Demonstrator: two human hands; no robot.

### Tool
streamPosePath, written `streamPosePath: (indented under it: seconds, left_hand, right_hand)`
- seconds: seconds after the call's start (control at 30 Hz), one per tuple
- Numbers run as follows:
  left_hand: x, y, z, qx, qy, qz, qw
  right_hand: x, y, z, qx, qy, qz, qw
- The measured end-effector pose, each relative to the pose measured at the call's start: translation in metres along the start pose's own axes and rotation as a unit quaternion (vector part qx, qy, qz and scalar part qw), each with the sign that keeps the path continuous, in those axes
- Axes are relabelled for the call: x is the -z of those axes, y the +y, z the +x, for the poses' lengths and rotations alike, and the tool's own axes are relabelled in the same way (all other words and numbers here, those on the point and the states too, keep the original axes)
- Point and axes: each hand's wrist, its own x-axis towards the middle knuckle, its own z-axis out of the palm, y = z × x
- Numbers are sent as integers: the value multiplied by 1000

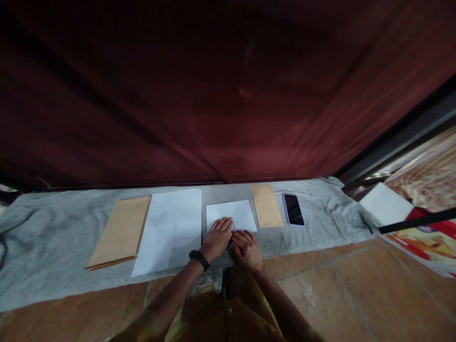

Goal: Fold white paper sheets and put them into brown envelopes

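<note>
A white sheet of paper (233, 209), which looks folded, lies on a grey cloth in front of me. My left hand (218, 233), with a black band on its wrist, rests flat on the sheet's near left part, fingers stretched out. On the near edge, close beside it, my right hand (247, 248) presses with its fingertips; its fingers are slightly bent and not wrapped round anything. Left of my hands is a larger stack of white paper (174, 228). A single brown envelope (267, 206) lies just right of the sheet.
A pile of brown envelopes (121, 230) lies at the left on the grey cloth (53, 237). A phone (294, 209) is right of the single envelope. Dark red fabric (228, 118) rises behind. A red and yellow printed package (431, 242) sits at the far right, above the tiled floor (374, 280).
</note>
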Motion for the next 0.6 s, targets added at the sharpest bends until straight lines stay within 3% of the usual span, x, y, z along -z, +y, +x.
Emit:
streamPosePath:
  seconds: [0.27,0.6]
  left_hand:
    - [-3,-12,41,40,0,12,999]
    - [-5,-14,35,7,37,20,999]
  right_hand:
    - [-1,2,0,-4,-3,-6,1000]
    - [-2,0,0,-15,-8,-12,1000]
